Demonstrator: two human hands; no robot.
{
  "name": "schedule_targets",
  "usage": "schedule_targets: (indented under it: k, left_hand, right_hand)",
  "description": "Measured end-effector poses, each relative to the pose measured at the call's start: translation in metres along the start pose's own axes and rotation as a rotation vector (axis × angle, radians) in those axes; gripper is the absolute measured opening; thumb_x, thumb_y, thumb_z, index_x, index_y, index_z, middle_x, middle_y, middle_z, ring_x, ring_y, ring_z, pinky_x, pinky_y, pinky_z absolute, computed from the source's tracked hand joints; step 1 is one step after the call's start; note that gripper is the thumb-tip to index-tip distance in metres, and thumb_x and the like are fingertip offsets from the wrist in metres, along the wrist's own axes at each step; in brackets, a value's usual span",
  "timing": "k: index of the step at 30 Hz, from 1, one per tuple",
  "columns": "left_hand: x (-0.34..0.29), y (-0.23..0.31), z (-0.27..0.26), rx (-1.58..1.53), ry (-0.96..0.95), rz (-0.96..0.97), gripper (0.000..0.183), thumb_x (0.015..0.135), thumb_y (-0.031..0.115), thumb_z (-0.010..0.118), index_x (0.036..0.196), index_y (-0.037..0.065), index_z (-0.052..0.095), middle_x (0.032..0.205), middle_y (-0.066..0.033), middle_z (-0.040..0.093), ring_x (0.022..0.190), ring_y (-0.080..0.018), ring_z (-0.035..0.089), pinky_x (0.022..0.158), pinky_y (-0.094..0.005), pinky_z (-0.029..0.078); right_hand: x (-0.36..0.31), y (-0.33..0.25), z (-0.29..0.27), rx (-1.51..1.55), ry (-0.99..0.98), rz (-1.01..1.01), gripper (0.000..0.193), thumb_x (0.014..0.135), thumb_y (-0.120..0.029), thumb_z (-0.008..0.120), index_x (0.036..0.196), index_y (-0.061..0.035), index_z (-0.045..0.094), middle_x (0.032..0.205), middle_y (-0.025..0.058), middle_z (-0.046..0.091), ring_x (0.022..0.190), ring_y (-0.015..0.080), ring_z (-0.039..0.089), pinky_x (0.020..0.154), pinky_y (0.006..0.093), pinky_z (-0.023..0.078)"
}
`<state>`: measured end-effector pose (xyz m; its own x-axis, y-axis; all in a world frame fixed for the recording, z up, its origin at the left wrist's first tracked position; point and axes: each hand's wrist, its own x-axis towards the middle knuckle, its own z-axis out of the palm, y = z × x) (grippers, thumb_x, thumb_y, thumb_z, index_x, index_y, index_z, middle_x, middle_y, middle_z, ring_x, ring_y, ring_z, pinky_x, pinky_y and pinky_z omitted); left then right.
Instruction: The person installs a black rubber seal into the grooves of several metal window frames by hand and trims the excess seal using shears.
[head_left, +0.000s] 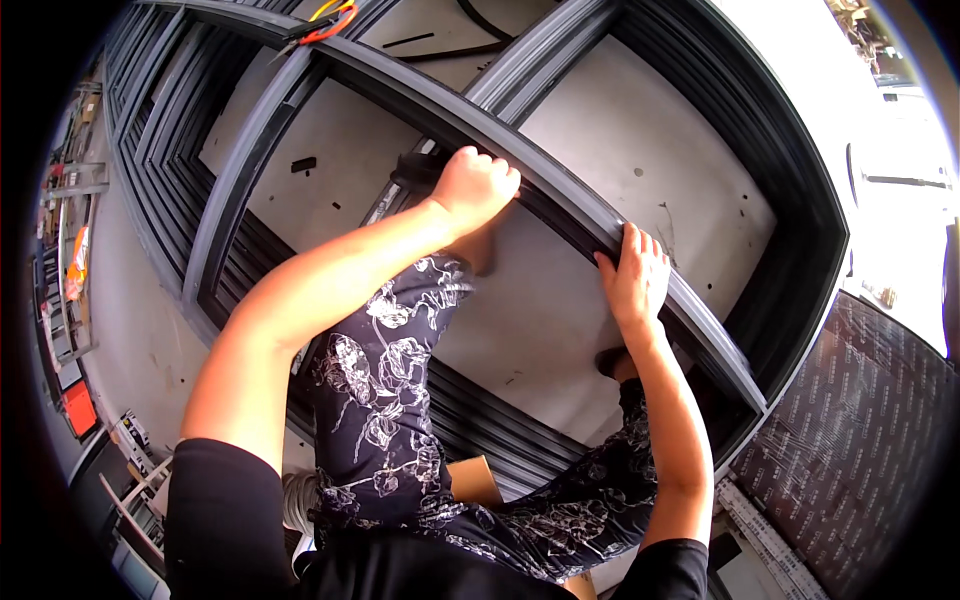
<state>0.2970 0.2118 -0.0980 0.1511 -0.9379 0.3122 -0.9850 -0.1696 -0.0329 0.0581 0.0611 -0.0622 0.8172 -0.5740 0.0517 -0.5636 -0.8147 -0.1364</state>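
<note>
Left hand (477,190) was balled (any contents hidden) at the grey frame bar (562,178), beyond the floral trousers (385,400); right hand (637,275) clasped it. Probably edge-working; next move needed steady bracing.

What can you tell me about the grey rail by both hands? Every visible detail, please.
The rail is long, grey and ridged lengthwise, perhaps metal or plastic, with a black near side. It slants from upper left to lower right, where it meets the frame. A crossbar joins its far side. The right hand rests on it; the curled left hand is at its near edge, contact unclear. An orange-handled tool lies across its upper-left part.
</note>
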Motion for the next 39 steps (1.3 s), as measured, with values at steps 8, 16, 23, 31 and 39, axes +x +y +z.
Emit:
schedule_targets:
  k: [8, 16, 23, 31, 39]
  left_hand:
    - [-0.008, 0.002, 0.022, -0.049, -0.038, -0.051, 0.020, 0.082, 0.030, 0.071, 0.073, 0.014, 0.062, 0.069, -0.0006, 0.062, 0.066, -0.0184, 0.064, 0.065, -0.0338, 0.047]
    - [-0.018, -0.001, -0.006, -0.105, 0.205, 0.127, 0.027, 0.081, 0.033, 0.071, 0.074, 0.014, 0.053, 0.064, 0.0026, 0.047, 0.063, -0.0143, 0.055, 0.062, -0.0300, 0.042]
    - [-0.008, -0.006, 0.002, -0.077, 0.282, 0.139, 0.026, 0.081, 0.033, 0.070, 0.076, 0.013, 0.055, 0.066, 0.0018, 0.047, 0.063, -0.0143, 0.054, 0.060, -0.0301, 0.041]
    - [-0.012, -0.004, 0.028, -0.072, 0.150, 0.004, 0.025, 0.083, 0.035, 0.069, 0.073, 0.016, 0.058, 0.067, 0.0029, 0.056, 0.067, -0.0149, 0.061, 0.063, -0.0313, 0.045]
    - [-0.012, 0.001, 0.032, -0.092, 0.096, -0.060, 0.025, 0.084, 0.036, 0.068, 0.073, 0.016, 0.060, 0.068, 0.0020, 0.060, 0.068, -0.0164, 0.063, 0.065, -0.0326, 0.046]
  right_hand:
    - [0.019, -0.033, 0.014, -0.010, 0.119, 0.018, 0.046, 0.075, -0.028, 0.081, 0.109, -0.0060, 0.059, 0.106, 0.0079, 0.064, 0.104, 0.0264, 0.059, 0.090, 0.0401, 0.044]
    - [0.016, -0.028, 0.005, 0.020, 0.012, 0.069, 0.050, 0.074, -0.030, 0.082, 0.111, -0.0063, 0.059, 0.106, 0.0085, 0.064, 0.105, 0.0264, 0.059, 0.093, 0.0400, 0.043]
    - [0.014, -0.019, 0.006, 0.037, -0.002, -0.027, 0.058, 0.074, -0.026, 0.083, 0.120, -0.0037, 0.056, 0.115, 0.0097, 0.063, 0.112, 0.0274, 0.057, 0.097, 0.0401, 0.042]
    - [0.012, -0.030, 0.016, -0.065, 0.036, 0.041, 0.054, 0.074, -0.024, 0.082, 0.117, -0.0049, 0.056, 0.112, 0.0081, 0.063, 0.106, 0.0272, 0.058, 0.093, 0.0408, 0.043]
    - [0.015, -0.029, 0.019, -0.055, 0.056, 0.033, 0.053, 0.075, -0.029, 0.080, 0.116, -0.0038, 0.057, 0.109, 0.0088, 0.064, 0.105, 0.0272, 0.059, 0.091, 0.0410, 0.044]
